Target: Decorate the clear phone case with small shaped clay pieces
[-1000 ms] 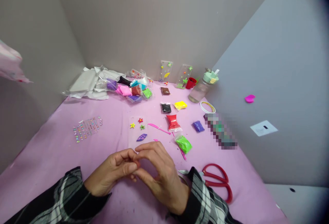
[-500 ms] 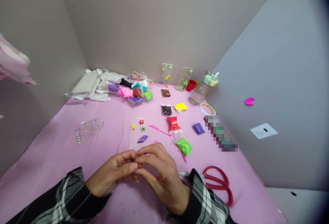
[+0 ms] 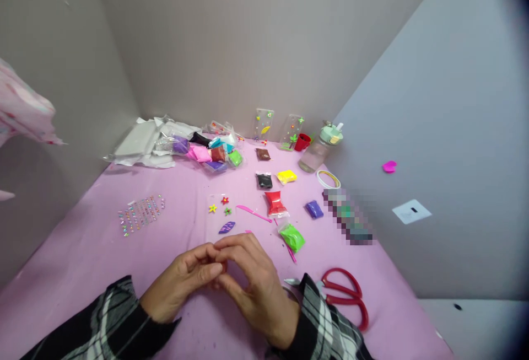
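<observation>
My left hand (image 3: 188,274) and my right hand (image 3: 258,288) meet at the fingertips above the front of the table, both closed in a pinch. A trace of dark red shows between them, too small and covered to name. Just beyond lies a clear phone case (image 3: 212,222), partly hidden by my fingers. On it are a yellow flower (image 3: 212,208), a red flower (image 3: 225,200), a green flower (image 3: 227,211) and a purple striped leaf (image 3: 227,227). Beside the case rests a pink plastic modelling knife (image 3: 253,213).
Red-handled scissors (image 3: 345,296) lie by my right sleeve. Packets of red clay (image 3: 275,203), green clay (image 3: 292,237) and purple clay (image 3: 314,209) sit ahead. A gem sticker sheet (image 3: 141,214) is at left. A water bottle (image 3: 320,148) and decorated cases (image 3: 263,124) stand at the back.
The view has shifted slightly, so the table things appear a little further left. My hands stay together, with small movements of the fingers.
</observation>
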`<action>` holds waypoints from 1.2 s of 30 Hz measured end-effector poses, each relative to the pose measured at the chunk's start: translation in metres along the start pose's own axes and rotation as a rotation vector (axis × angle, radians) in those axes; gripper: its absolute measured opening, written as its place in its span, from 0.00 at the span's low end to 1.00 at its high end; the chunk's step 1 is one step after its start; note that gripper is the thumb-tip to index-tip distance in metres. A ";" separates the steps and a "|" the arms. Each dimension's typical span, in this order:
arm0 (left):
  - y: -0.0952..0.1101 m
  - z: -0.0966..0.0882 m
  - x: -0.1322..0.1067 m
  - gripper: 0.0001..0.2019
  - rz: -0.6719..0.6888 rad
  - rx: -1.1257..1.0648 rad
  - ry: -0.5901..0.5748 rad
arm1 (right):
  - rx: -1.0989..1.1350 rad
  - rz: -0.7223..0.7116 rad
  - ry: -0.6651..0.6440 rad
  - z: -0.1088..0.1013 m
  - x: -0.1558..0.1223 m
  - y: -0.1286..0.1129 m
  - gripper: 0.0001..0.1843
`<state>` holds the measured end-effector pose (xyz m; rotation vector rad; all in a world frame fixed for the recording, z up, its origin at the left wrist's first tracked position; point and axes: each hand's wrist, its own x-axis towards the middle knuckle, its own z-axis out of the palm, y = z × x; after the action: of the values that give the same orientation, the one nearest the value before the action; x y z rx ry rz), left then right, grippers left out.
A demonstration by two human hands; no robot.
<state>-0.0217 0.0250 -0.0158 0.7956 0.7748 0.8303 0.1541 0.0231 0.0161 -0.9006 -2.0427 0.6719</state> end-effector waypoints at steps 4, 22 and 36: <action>0.006 0.000 -0.001 0.15 -0.031 -0.028 0.072 | -0.184 0.117 -0.177 -0.018 -0.002 -0.024 0.33; 0.029 -0.003 -0.006 0.16 0.118 -0.199 0.299 | -0.444 0.368 -0.138 -0.068 0.203 0.088 0.11; 0.031 -0.018 -0.003 0.13 0.191 -0.249 0.366 | -0.371 0.426 -0.170 -0.023 0.254 0.088 0.09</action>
<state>-0.0479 0.0414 0.0019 0.5039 0.9038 1.2404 0.0938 0.2781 0.0805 -1.5709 -2.1852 0.6152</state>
